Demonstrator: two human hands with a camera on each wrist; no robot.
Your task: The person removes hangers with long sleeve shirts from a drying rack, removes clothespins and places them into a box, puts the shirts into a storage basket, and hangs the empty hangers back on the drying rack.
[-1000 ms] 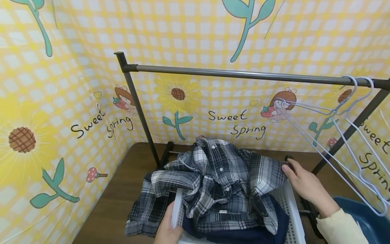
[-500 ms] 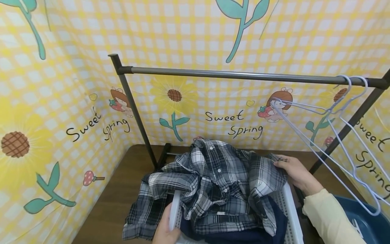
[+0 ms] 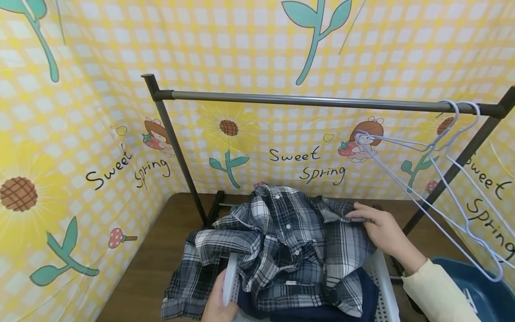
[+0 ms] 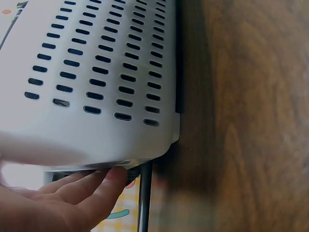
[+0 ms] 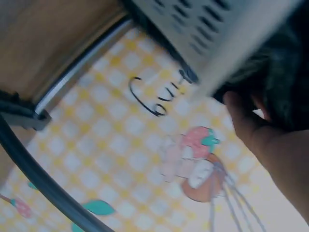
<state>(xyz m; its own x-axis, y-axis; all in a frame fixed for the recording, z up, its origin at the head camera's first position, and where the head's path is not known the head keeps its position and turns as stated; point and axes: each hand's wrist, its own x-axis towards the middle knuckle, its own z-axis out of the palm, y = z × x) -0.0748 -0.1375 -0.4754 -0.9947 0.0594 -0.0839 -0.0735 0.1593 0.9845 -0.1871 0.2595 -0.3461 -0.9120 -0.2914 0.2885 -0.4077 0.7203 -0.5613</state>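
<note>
A grey, black and white plaid shirt [image 3: 297, 223] lies crumpled in a white perforated plastic basket [image 3: 388, 290]. One sleeve drapes over the basket's left side onto the table. My left hand [image 3: 219, 299] grips the basket's left rim; the left wrist view shows its fingers against the basket end [image 4: 96, 145]. At the shirt's right side, my right hand [image 3: 382, 230] pinches a fold of the sleeve between thumb and fingers. The right wrist view is dim and blurred, with the thumb [image 5: 236, 111] beside dark cloth [image 5: 285, 72]. Dark blue fabric [image 3: 310, 313] sits beneath the shirt.
A dark metal clothes rack [image 3: 257, 97] stands behind the basket on the brown wooden table [image 3: 141, 268]. Pale lavender hangers [image 3: 454, 192] hang at its right end, above a blue tub [image 3: 483, 290]. Yellow checked fabric [image 3: 241, 53] surrounds the table.
My right hand has moved slightly left, carrying the sleeve's edge inward and folding it over the shirt's right side. The left hand stays on the basket rim. The view has shifted slightly.
</note>
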